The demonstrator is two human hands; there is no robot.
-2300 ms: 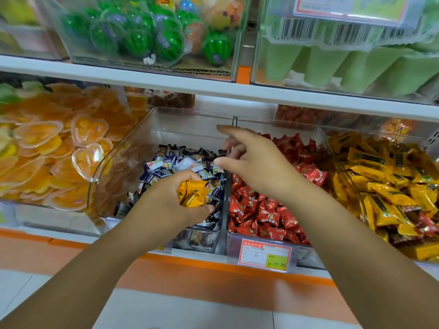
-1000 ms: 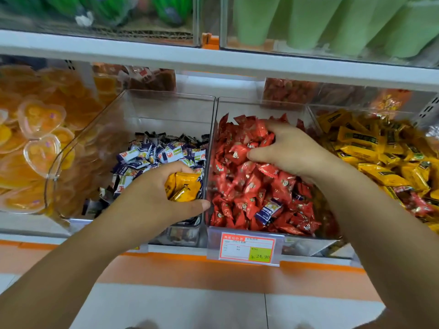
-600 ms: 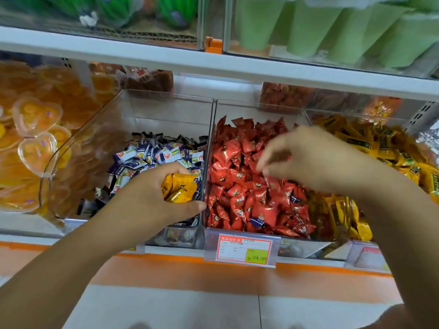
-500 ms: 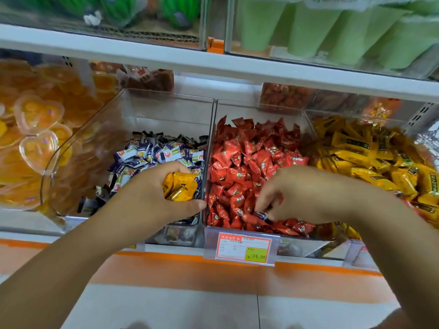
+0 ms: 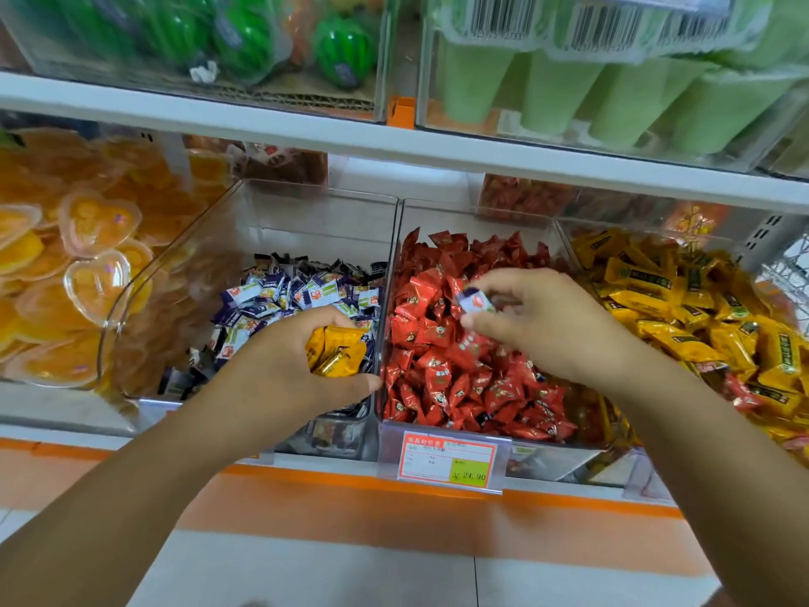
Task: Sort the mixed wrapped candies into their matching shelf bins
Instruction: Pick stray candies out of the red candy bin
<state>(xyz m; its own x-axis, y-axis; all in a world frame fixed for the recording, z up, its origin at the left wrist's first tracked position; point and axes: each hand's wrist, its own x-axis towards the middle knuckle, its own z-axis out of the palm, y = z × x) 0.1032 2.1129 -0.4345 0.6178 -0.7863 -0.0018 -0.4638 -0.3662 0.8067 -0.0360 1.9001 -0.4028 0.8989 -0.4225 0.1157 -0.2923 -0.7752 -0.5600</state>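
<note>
Wrapped candies heaped by colour in three clear bins (image 5: 315,216) on a white store shelf (image 5: 437,468): purple-and-white candies (image 5: 280,295) at left, red candies (image 5: 437,378) in the middle, yellow candies (image 5: 683,308) at right, with a few stray red wrappers (image 5: 740,394) mixed into the yellow heap. Clipped to the front of the middle bin, an orange-edged price tag (image 5: 446,462). Below, an orange band (image 5: 350,514) along the shelf base, then pale floor tiles (image 5: 306,571). Far left, heart-shaped jelly cups (image 5: 96,273). On the upper shelf (image 5: 280,131), watermelon-shaped sweets (image 5: 341,50) and pale green tubes (image 5: 551,94) under barcoded wrap.

Left hand (image 5: 280,370) curled round a yellow handful (image 5: 339,352) of wrapped candies, held over the front right corner of the purple-and-white bin. Right hand (image 5: 538,326) above the red heap, thumb and fingertips pinching a lone purple-and-white piece (image 5: 475,302), other fingers loosely bent.

Half a second earlier: right hand down at the front of the red heap, fingertips among the wrappers. Now lifted clear of them, the lone piece in its pinch. Left hand's grip and place unchanged.
</note>
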